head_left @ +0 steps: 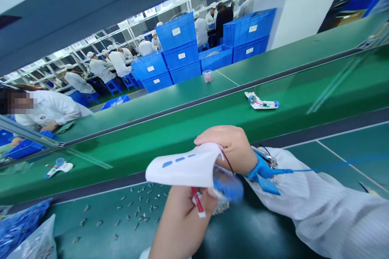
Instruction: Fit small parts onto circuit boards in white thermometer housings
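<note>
Both hands are closed on one white flexible sheet (182,168) with three blue marks: left hand (182,226) under it, pinching also one red wire (198,204), right hand (226,149) above it, with one blue wrist strap (264,172). Many small metal parts (133,214) lie on the green bench (100,210), two white assemblies (263,103) on the green belt (182,129), and behind are stacked blue crates (179,48) and workers in white (100,71)

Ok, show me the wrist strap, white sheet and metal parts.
Wrist strap (261,171), head view, on its blue band.
White sheet (185,168), head view, on its middle beside the blue marks.
Metal parts (137,211), head view, on the thickest scattered cluster.
</note>
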